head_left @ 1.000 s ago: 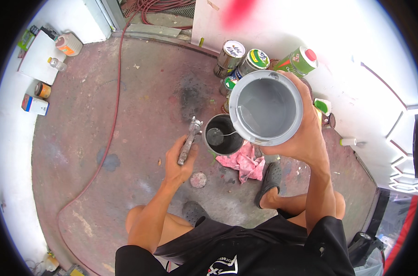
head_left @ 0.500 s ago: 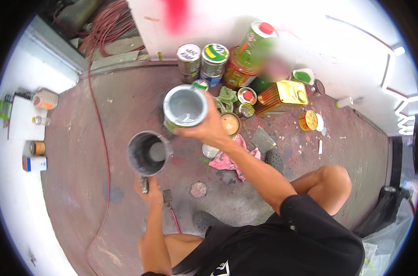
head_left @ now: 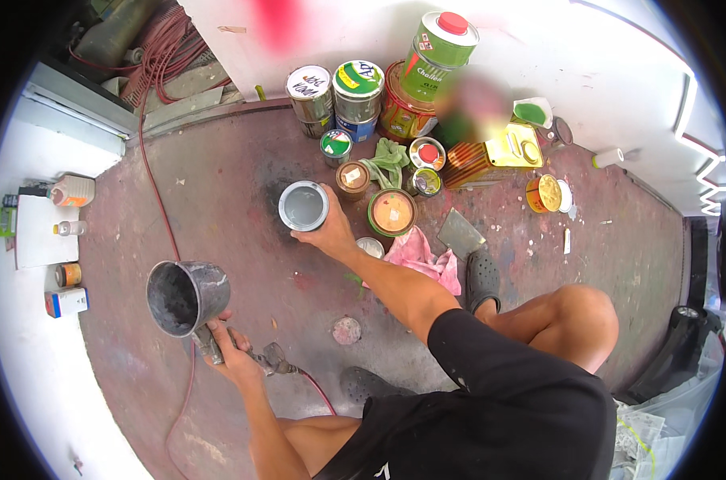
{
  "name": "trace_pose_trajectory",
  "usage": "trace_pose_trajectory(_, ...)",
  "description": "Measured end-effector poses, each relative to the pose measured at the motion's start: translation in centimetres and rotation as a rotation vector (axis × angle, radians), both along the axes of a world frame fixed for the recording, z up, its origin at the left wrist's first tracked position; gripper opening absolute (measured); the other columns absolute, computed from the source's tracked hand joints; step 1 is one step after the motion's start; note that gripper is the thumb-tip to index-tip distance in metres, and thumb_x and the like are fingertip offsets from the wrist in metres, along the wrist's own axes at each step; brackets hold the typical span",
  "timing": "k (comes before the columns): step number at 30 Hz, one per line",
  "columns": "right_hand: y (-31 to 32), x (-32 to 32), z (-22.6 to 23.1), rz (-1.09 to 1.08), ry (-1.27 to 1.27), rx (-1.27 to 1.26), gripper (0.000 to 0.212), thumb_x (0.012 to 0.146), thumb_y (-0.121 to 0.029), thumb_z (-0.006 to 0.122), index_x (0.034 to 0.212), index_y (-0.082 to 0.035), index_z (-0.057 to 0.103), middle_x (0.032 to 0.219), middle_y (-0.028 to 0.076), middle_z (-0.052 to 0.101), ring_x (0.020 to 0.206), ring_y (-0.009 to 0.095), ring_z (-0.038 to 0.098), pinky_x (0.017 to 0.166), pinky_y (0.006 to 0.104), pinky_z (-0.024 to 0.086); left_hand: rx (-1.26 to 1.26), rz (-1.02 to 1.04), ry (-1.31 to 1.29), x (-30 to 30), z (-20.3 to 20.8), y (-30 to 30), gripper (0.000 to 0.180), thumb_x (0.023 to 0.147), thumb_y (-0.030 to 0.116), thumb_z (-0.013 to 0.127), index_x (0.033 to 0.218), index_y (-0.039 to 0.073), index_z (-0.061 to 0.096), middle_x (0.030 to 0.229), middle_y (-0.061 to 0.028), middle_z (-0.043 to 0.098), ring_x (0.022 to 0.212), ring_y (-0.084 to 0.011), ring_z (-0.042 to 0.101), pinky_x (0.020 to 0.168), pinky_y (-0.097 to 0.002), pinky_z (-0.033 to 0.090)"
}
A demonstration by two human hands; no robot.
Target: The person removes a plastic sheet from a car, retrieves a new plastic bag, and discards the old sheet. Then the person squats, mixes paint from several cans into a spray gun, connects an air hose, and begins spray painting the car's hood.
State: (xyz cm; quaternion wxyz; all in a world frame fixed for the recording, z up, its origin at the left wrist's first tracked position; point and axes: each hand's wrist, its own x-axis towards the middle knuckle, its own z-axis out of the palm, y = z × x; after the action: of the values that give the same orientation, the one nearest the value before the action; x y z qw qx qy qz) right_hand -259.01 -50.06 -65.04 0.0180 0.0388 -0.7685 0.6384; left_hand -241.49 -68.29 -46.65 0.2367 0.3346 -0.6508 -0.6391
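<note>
My left hand (head_left: 233, 352) is closed round the handle of a spray gun (head_left: 272, 360). A large grey-stained open cup (head_left: 189, 298) sits on the gun, tilted so its dark inside shows. A red air hose (head_left: 319, 392) runs from the gun toward my lap. My right hand (head_left: 331, 232) is wrapped round the side of an open paint can (head_left: 303, 206) with grey paint in it. That can is low, close to the floor; I cannot tell whether it touches. Right of it stand a small brown-topped can (head_left: 353, 179) and a can with an orange-tan top (head_left: 393, 212).
Beyond are several paint cans (head_left: 357, 90), a green can with a red cap (head_left: 439, 56) and a yellow rectangular tin (head_left: 511, 152). A pink rag (head_left: 423, 260) lies by my shoe (head_left: 483, 280). A long red hose (head_left: 161, 192) crosses the floor (head_left: 243, 192) at left.
My right hand has lowered the paint can toward the floor. My left hand has swung the spray gun left, and its cup leans away from the can.
</note>
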Motion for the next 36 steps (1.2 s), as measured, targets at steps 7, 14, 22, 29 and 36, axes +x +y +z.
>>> trace_pose_trajectory(7, 3.8, 9.5, 1.4, 0.124, -0.115, 0.315, 0.07, 0.091, -0.019, 0.08, 0.151, 0.003, 0.049, 0.145, 0.027, 0.059, 0.13, 0.041, 0.061, 0.11, 0.0449, 0.05, -0.057, -0.129, -0.208, -1.9, -2.2, 0.3, 0.035, 0.111, 0.037, 0.064, 0.11, 0.002, 0.069, 0.074, 0.0039, 0.055, 0.058, -0.004, 0.042, 0.052, -0.0252, 0.032)
trace_pose_trajectory(14, 9.8, 14.4, 5.1, -0.033, -0.133, 0.232, 0.022, 0.095, -0.013, 0.077, 0.113, -0.002, 0.075, 0.086, 0.011, 0.069, 0.073, 0.022, 0.067, 0.067, 0.0352, 0.053, -0.051, -0.191, -0.184, -2.0, -5.4, 2.6, 0.037, 0.107, 0.038, 0.07, 0.119, 0.003, 0.069, 0.096, -0.0018, 0.069, 0.061, -0.0047, 0.045, 0.053, -0.0248, 0.034)
trace_pose_trajectory(22, 17.2, -1.0, 11.7, -0.535, 0.346, 0.299, 0.03, 0.094, -0.007, 0.079, 0.121, 0.001, 0.072, 0.091, 0.006, 0.065, 0.077, 0.014, 0.059, 0.07, 0.0312, 0.05, -0.054, -0.284, -0.127, -3.1, -4.9, 4.4, 0.035, 0.107, 0.036, 0.071, 0.119, 0.004, 0.068, 0.099, -0.0011, 0.069, 0.063, -0.0046, 0.048, 0.054, -0.0254, 0.036)
trace_pose_trajectory(29, 24.4, -19.7, 26.0, -0.578, 0.498, 0.716, 0.064, 0.094, -0.046, 0.079, 0.138, 0.0, 0.067, 0.117, 0.02, 0.07, 0.1, 0.031, 0.069, 0.089, 0.0426, 0.056, -0.015, -0.247, -0.111, -4.9, -5.2, 3.9, 0.038, 0.107, 0.038, 0.07, 0.123, 0.004, 0.068, 0.101, -0.002, 0.069, 0.065, -0.0045, 0.048, 0.055, -0.0249, 0.036)
trace_pose_trajectory(36, 25.7, -25.4, 29.5, -0.136, 0.149, 1.084, 0.068, 0.093, -0.061, 0.073, 0.123, 0.0, 0.076, 0.109, 0.023, 0.079, 0.102, 0.035, 0.076, 0.093, 0.0465, 0.058, -0.053, -0.23, -0.15, -4.9, -5.1, 4.0, 0.039, 0.107, 0.037, 0.069, 0.127, 0.004, 0.069, 0.101, -0.0014, 0.069, 0.065, -0.0043, 0.046, 0.055, -0.0258, 0.035)
